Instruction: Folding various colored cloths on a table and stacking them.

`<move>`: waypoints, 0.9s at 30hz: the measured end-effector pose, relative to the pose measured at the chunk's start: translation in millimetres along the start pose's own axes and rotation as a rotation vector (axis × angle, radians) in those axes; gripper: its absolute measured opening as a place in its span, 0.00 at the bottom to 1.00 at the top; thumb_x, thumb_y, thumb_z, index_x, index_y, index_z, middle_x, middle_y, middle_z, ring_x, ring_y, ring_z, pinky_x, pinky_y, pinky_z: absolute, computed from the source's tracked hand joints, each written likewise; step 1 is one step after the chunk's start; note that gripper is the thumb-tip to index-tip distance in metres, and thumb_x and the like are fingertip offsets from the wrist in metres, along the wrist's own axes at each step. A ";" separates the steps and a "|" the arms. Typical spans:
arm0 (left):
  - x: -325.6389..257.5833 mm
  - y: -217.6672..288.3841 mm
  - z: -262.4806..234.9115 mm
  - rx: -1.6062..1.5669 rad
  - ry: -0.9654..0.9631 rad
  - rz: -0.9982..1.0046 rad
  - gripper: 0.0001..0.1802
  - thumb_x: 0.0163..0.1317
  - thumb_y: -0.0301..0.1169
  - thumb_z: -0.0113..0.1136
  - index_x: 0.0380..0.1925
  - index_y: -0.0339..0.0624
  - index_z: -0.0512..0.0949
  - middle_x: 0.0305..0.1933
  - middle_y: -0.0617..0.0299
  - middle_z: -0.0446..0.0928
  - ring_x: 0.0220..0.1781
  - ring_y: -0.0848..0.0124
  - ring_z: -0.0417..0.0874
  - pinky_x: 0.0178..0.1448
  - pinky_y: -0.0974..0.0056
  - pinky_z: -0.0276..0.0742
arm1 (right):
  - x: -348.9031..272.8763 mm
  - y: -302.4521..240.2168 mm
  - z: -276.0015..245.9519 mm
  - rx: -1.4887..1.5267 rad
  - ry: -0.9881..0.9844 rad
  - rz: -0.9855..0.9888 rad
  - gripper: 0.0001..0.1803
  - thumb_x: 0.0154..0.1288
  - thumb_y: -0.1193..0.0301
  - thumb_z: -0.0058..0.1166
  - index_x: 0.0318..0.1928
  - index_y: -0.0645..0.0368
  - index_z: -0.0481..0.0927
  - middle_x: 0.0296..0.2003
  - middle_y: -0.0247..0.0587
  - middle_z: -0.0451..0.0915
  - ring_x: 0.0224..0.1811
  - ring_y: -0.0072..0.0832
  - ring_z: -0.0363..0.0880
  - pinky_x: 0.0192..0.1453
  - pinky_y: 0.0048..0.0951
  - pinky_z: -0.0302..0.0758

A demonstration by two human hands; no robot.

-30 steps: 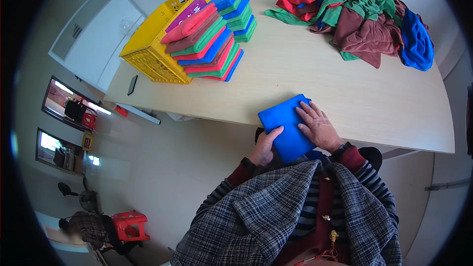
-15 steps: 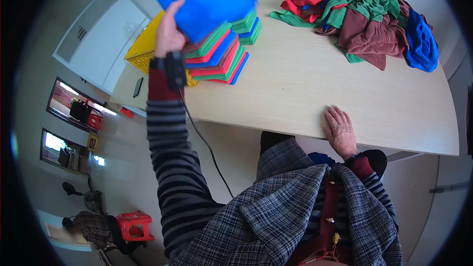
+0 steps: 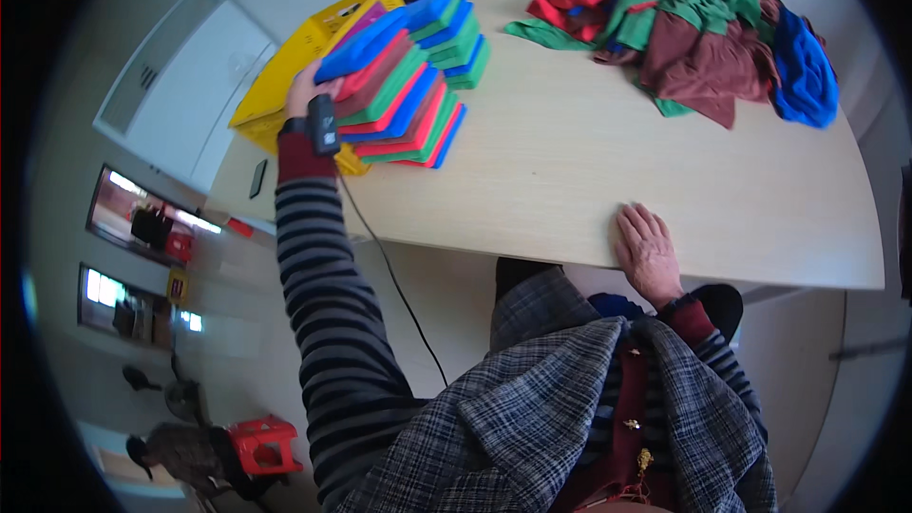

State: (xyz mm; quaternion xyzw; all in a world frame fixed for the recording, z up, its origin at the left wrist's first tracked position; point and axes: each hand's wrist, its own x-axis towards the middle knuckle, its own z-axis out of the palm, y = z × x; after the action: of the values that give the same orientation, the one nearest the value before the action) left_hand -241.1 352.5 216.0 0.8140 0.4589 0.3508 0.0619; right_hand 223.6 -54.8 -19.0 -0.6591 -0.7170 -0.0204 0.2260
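Note:
My left hand (image 3: 306,95) is stretched out to the far left and grips the edge of a folded blue cloth (image 3: 369,41) that lies on top of a leaning stack of folded cloths (image 3: 410,100) in red, green, blue and pink. The stack rests against a yellow plastic crate (image 3: 275,85) on the table. My right hand (image 3: 648,252) lies flat and empty, fingers apart, on the near edge of the pale wooden table (image 3: 570,180).
A loose heap of unfolded clothes (image 3: 698,33) in maroon, green, red and blue lies at the table's far right. A dark cable (image 3: 389,275) hangs off the table's near edge. A white cabinet (image 3: 180,85) stands to the left; a red stool (image 3: 266,445) is on the floor.
The blue cloth left the near table edge in my left hand, swung up and left, and now lies on the stack. My right hand let go and rests on the table edge.

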 end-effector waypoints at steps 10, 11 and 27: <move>-44.7 183.3 111.8 -0.175 0.731 -0.161 0.14 0.66 0.28 0.61 0.50 0.34 0.78 0.40 0.56 0.81 0.43 0.67 0.83 0.46 0.63 0.79 | -17.2 32.5 -6.0 0.087 0.042 0.045 0.24 0.68 0.66 0.53 0.62 0.61 0.73 0.66 0.48 0.71 0.73 0.45 0.63 0.77 0.47 0.56; -43.9 188.0 129.2 -0.152 0.596 0.082 0.11 0.66 0.27 0.61 0.47 0.37 0.79 0.37 0.59 0.82 0.41 0.69 0.83 0.44 0.64 0.78 | -15.0 33.0 -7.0 0.107 0.048 0.023 0.24 0.68 0.66 0.53 0.62 0.61 0.74 0.66 0.47 0.71 0.73 0.45 0.63 0.77 0.48 0.56; -2.0 368.7 512.0 -0.029 0.039 0.399 0.10 0.57 0.34 0.65 0.30 0.38 0.79 0.34 0.47 0.81 0.44 0.52 0.84 0.46 0.49 0.79 | -52.5 104.2 -44.4 -0.028 0.155 0.425 0.29 0.63 0.63 0.56 0.63 0.64 0.73 0.66 0.50 0.70 0.73 0.46 0.62 0.77 0.44 0.57</move>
State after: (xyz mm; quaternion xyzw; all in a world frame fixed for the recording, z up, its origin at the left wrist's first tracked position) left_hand 339.1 253.5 -11.3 0.8810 0.2843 0.3782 -0.0059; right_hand 337.8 -104.9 -25.7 -0.7949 -0.5422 -0.0330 0.2703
